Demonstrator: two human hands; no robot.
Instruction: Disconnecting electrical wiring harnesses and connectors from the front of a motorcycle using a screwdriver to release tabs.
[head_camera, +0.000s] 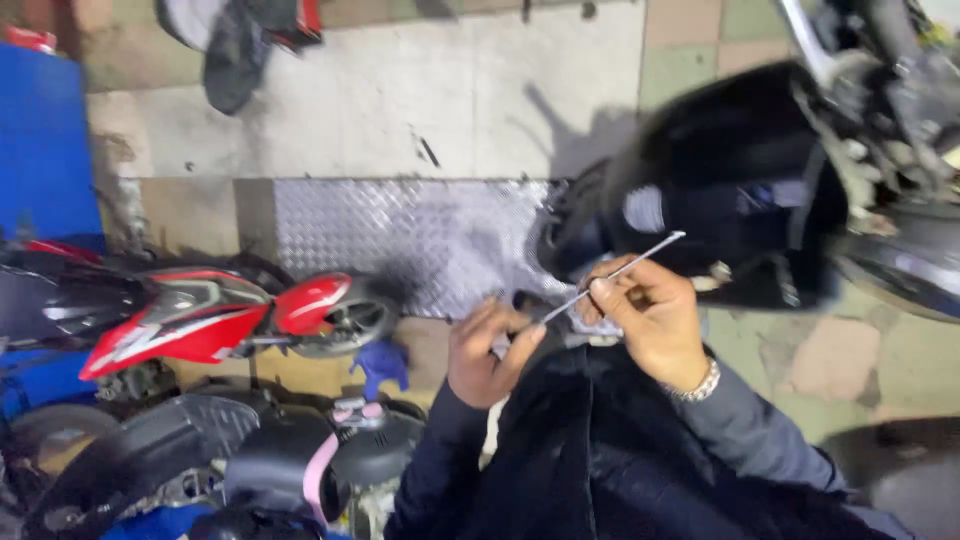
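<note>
Centrally, a thin silver metal rod (612, 274) is pinched between fingertips of the right hand (650, 322), slanted up-right for control; its lower end is met by the left hand (488, 352), fingers curled narrow. Red motorcycle (215, 315) parked at left.

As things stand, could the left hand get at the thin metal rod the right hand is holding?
Probably yes: the left hand sits right by the lower tip of the thin metal rod held in the right hand, nothing between them.

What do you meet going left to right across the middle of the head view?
Red motorcycle → blue rag → left hand → thin metal rod → right hand → black scooter.
</note>
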